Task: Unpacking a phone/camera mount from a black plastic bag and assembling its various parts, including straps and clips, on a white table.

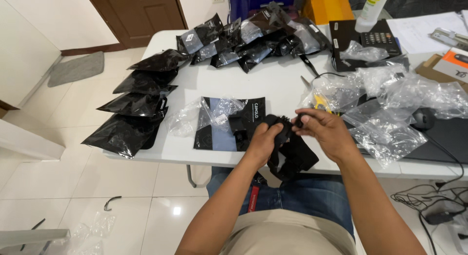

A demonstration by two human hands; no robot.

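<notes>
Risk first: the black fabric strap item with hard plastic parts point(287, 147) is held right at the near edge of the white table point(273, 82), with its loose loops hanging down over the lap. If the grip is loosened, it could probably slide off onto the tiled floor, or the dangling loops could get snagged on the table edge. The crumpled clear plastic wrappers point(390, 101) piled just to the right are close enough to be swept off or dragged along by an elbow too.

As for the hands: the left hand point(263, 140) is curled closed around the bunched top of the strap item, fingers wrapped over it. The right hand point(324, 128) is pinched on a small black end piece at the item's upper right, thumb and fingertips pressed together, the rest of the fingers only loosely bent. Both are touching the same item, close together.

A flat dark printed pouch point(229, 123) with another clear wrapper on it is lying just to the left of the hands. Sealed glossy black bags point(141, 106) are laid out further left and heaped at the far side.
</notes>
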